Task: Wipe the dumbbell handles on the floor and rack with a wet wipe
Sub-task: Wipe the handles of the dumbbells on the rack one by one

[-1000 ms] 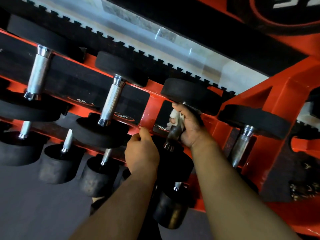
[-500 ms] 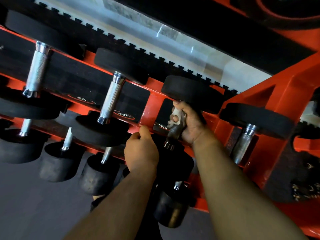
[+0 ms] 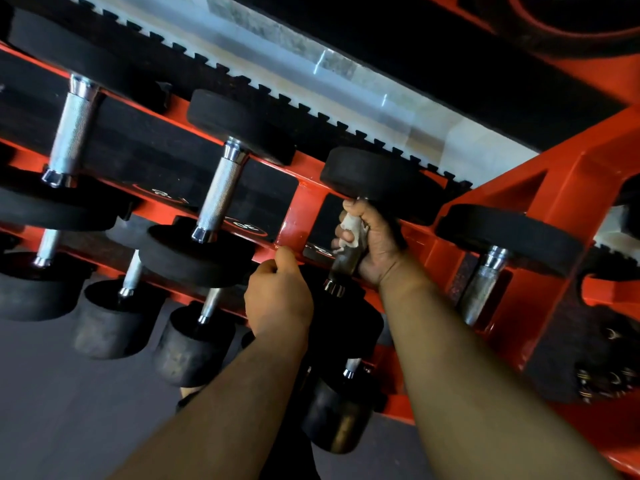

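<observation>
My right hand [image 3: 375,237] is wrapped around the chrome handle [image 3: 344,263] of a black dumbbell on the upper tier of the orange rack [image 3: 540,216], with a white wet wipe [image 3: 353,228] pressed between palm and handle. The dumbbell's far head [image 3: 377,181] shows above my fist; its near head [image 3: 346,320] lies below, partly hidden by my left hand. My left hand [image 3: 280,299] rests with curled fingers against the near head and the rack's orange rail, thumb up. Whether it grips anything I cannot tell.
Other dumbbells with knurled chrome handles [image 3: 221,192] [image 3: 71,129] [image 3: 483,285] sit left and right on the same tier. Smaller dumbbells [image 3: 194,348] [image 3: 337,420] hang on the lower tier. Grey floor [image 3: 69,410] lies below left. A notched black mat edge [image 3: 277,95] runs behind the rack.
My right hand with the wipe has slid slightly up the handle toward the far head. The left hand has stayed in place.
</observation>
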Demonstrator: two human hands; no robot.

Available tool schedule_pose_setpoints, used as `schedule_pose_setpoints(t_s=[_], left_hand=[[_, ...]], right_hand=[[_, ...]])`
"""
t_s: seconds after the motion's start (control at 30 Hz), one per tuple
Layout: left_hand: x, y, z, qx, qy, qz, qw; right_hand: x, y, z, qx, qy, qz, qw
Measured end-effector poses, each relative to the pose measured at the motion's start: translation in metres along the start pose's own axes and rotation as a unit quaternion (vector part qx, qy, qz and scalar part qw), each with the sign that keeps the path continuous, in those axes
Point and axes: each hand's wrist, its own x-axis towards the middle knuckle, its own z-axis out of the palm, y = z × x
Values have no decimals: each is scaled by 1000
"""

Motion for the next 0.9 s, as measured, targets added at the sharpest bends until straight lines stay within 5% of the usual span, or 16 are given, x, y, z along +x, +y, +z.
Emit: schedule_pose_setpoints(t_s=[0.17, 0.4, 0.6, 0.7, 0.83, 0.9], left_hand=[[1, -2, 1, -2, -1, -6, 1000], [0, 0, 1, -1, 5, -4, 1000], [2, -2, 0, 1, 6, 4, 1000], [0, 0, 0, -2, 4, -1, 1000], [-1, 1, 1, -5, 1, -8, 1000], [0, 0, 1, -6, 4, -9, 1000]], right_hand=[[29, 23, 10, -166, 223, -42, 960], [4, 6, -9, 13, -12, -20, 1000], [27, 28, -2, -195, 177, -55, 963], [21, 27, -3, -177, 146, -27, 973], [6, 17, -13, -36, -16, 5, 999], [7, 20, -13, -46, -14, -14, 999]])
